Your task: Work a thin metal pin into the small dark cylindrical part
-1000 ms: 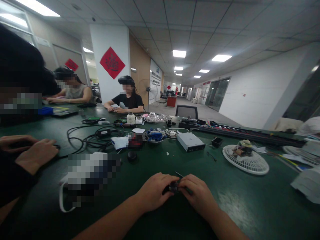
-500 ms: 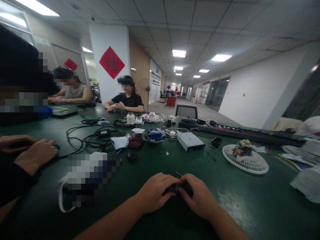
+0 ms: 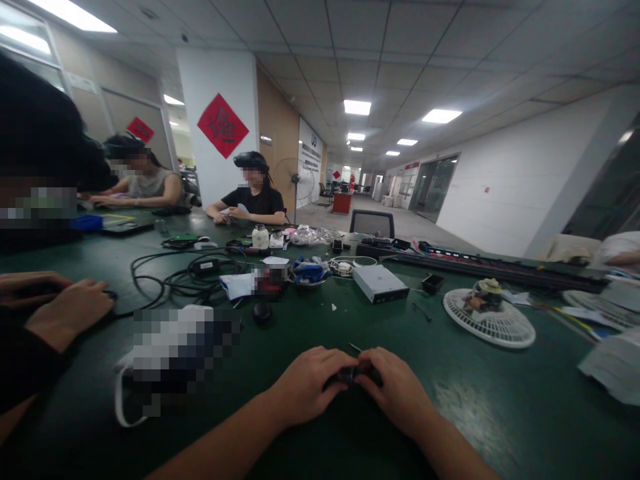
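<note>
Low over the dark green table [image 3: 280,447], my left hand [image 3: 313,383] and my right hand [image 3: 397,390] meet fingertip to fingertip. Between them is a small dark object [image 3: 349,375], mostly covered by the fingers, so its kind does not show. My left fingers and thumb close on its left side; my right thumb and fingers pinch it from the right. A thin pointed metal rod [image 3: 355,348] sticks out just past the fingertips; I cannot make out which hand it belongs to, or whether it lies on the table.
Beyond my hands sit a silver disc drive [image 3: 380,283], a black computer mouse [image 3: 261,313] and a white fan grille [image 3: 489,327]. Black cables [image 3: 165,267] coil at left, near a co-worker's hands [image 3: 73,310]. A pixelated bag-like item [image 3: 175,347] lies left of my forearm.
My hands stay in place around the small dark object, with only a slight shift of the fingers. The whole view has moved very slightly.
</note>
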A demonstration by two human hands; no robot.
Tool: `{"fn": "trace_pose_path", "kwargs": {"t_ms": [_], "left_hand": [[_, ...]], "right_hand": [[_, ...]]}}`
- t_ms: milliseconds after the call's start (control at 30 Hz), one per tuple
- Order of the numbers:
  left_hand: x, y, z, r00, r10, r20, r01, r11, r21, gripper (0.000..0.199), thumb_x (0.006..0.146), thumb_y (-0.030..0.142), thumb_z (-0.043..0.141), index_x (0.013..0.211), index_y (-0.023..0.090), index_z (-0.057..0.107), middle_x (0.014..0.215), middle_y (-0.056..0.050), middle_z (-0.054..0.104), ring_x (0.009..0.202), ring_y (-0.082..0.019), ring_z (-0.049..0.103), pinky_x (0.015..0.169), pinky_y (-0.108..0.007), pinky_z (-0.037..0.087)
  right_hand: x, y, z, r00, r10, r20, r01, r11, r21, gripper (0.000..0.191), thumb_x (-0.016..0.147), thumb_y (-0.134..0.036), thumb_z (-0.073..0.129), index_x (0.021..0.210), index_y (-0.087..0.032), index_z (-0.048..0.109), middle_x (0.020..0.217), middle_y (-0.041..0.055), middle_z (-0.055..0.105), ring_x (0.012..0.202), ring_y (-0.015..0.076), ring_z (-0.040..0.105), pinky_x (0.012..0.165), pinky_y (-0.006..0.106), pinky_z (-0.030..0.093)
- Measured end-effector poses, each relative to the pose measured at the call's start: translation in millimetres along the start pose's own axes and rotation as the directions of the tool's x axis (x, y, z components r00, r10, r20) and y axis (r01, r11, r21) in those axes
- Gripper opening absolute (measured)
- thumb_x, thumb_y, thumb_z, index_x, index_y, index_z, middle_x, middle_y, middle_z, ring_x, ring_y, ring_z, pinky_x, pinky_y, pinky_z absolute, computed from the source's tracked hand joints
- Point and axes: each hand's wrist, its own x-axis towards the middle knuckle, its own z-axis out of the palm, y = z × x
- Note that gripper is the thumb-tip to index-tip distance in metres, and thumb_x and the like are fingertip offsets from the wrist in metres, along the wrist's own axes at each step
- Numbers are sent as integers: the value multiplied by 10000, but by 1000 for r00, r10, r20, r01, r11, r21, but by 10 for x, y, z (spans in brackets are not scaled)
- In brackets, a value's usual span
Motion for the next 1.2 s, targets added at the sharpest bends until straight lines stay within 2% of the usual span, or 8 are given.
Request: {"fn": "trace_pose_path", "kwargs": {"t_ms": [233, 367, 533, 700, 800, 967, 1067, 1200], "left_hand": [[-1, 22, 13, 998, -23, 50, 24, 999, -22, 447, 903, 133, 612, 1318, 284, 541, 1292, -14, 666, 1109, -222, 629, 958, -372, 441], [-4, 45, -2, 996, -41, 85, 41, 999, 0, 454, 918, 154, 593, 1354, 262, 527, 1309, -41, 664, 1115, -238, 631, 983, -396, 447], [-6, 61, -11, 994, -3, 105, 0, 1000, 28, 445, 892, 128, 618, 1315, 250, 559, 1229, -39, 693, 1078, -230, 648, 962, -389, 454], [-1, 17, 41, 998, 48, -36, -47, 999, 28, 450, 884, 108, 629, 1302, 252, 547, 1294, -27, 664, 1146, -212, 621, 988, -377, 435], [3, -33, 74, 993, 4, -119, 0, 999, 34, 443, 880, 101, 630, 1286, 265, 559, 1291, -13, 664, 1138, -205, 615, 993, -377, 439], [-1, -105, 98, 947, -177, -269, 184, 983, -2, 454, 852, 115, 656, 1270, 277, 584, 1229, -11, 676, 1104, -217, 618, 990, -399, 475], [1, -129, 95, 915, -243, -322, 246, 969, -33, 447, 846, 125, 656, 1264, 270, 596, 1232, -20, 674, 1111, -224, 624, 1001, -413, 486], [15, -164, 103, 890, -283, -358, 280, 958, -63, 456, 824, 121, 666, 1252, 267, 610, 1243, -22, 674, 1126, -227, 633, 1022, -417, 490]], "right_hand": [[11, -31, -32, 998, -55, -42, 49, 989, -141, 179, 872, -156, 696, 1023, -224, 630, 936, 26, 667, 896, 225, 604, 819, 367, 455], [6, -39, -30, 997, -45, -57, 37, 991, -127, 191, 853, -137, 715, 1006, -224, 640, 936, 19, 671, 899, 220, 597, 842, 371, 449], [31, -17, -28, 997, -19, -70, 10, 993, -116, 228, 802, -147, 777, 976, -225, 653, 964, 16, 674, 933, 235, 582, 843, 379, 438], [32, -37, -72, 995, -60, -78, 50, 992, -117, 181, 893, -287, 728, 1056, -249, 660, 1088, 35, 676, 1043, 252, 569, 922, 405, 411], [13, -59, -88, 993, -72, -95, 58, 988, -146, 220, 955, -355, 639, 1153, -260, 643, 1177, 54, 658, 1103, 256, 560, 952, 420, 402], [2, 67, 5, 972, 97, -216, -160, 941, -298, 331, 939, -293, 601, 1257, -203, 629, 1272, 124, 628, 1188, 311, 541, 982, 476, 394], [17, 181, 50, 956, 201, -211, -260, 918, -300, 211, 927, -281, 601, 1102, -208, 694, 1197, 125, 653, 1136, 329, 574, 920, 480, 424], [48, 211, 26, 964, 213, -158, -244, 946, -213, 158, 960, -202, 530, 951, -229, 685, 1025, 71, 691, 996, 271, 626, 868, 417, 445]]}}
